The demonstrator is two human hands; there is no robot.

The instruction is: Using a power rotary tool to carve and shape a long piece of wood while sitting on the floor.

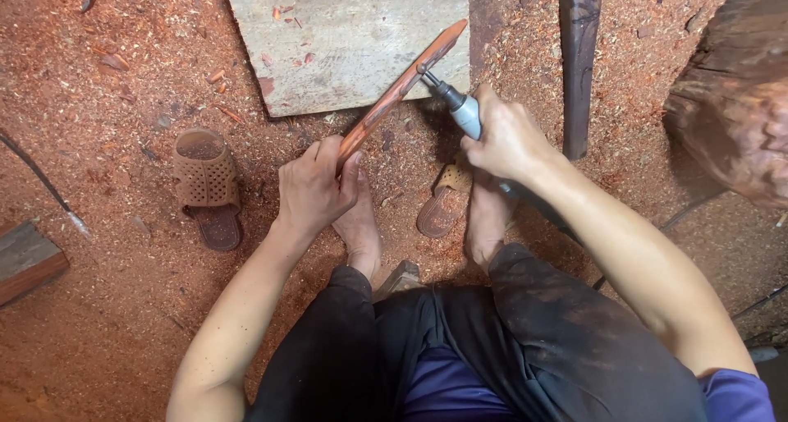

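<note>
floor: red-brown sawdust (123, 307) covers all the ground, loose and grainy, with small chips.
far: a pale, rough board (345, 52) lies flat; a dark post (579, 61) is at its right.
left: a brown perforated sandal (207, 188), dusty; a wood block (25, 262) at the edge.
right: a big rough log (735, 102).
left hand (316, 188): closed around the near end of a thin reddish wood strip (402, 89), which slants up to the far right.
right hand (509, 139): closed on a grey rotary tool (460, 106), its tip touching the strip.
</note>
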